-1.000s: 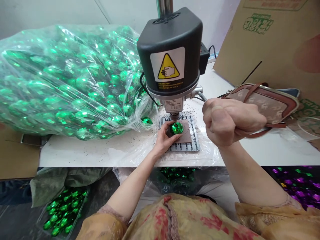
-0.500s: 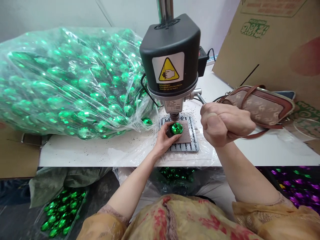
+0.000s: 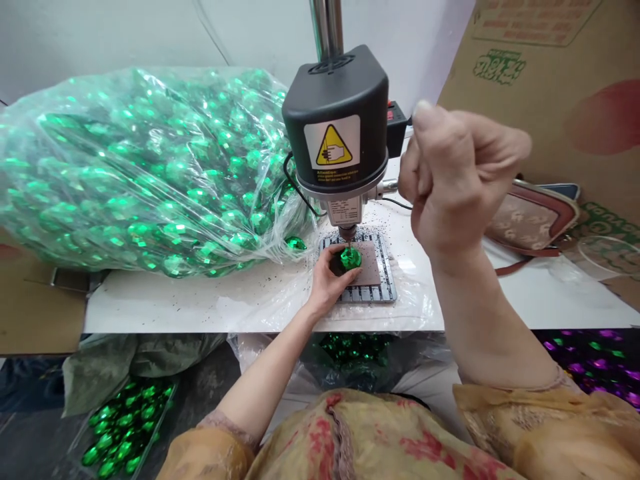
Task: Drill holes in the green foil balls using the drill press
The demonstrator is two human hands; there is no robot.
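Note:
My left hand (image 3: 331, 275) has its thumb and fingers closed around a shiny green faceted ball (image 3: 351, 259). It holds the ball on a brown board (image 3: 371, 267) over the slotted metal base plate (image 3: 387, 291). Straight above, the chuck (image 3: 347, 232) of a small black drill press (image 3: 336, 120) points down, its thin bit close to the ball's top; whether they touch I cannot tell. My right hand (image 3: 457, 177) is raised in a fist around the drill press's lever, which the fist mostly hides. The lever's silver hub (image 3: 387, 189) shows beside the fingers.
A clear bag (image 3: 150, 173) full of green balls lies left of the drill press, with one loose ball (image 3: 295, 244) by its mouth. A handbag (image 3: 537, 217) and a cardboard box (image 3: 545, 87) stand right. Dark shavings dot the white table (image 3: 150, 303). Below sits a tub of green balls (image 3: 123, 423).
My right fist has risen and turned upward with the lever. The chuck sits a little differently over the ball; my left hand stays on the ball at almost the same spot.

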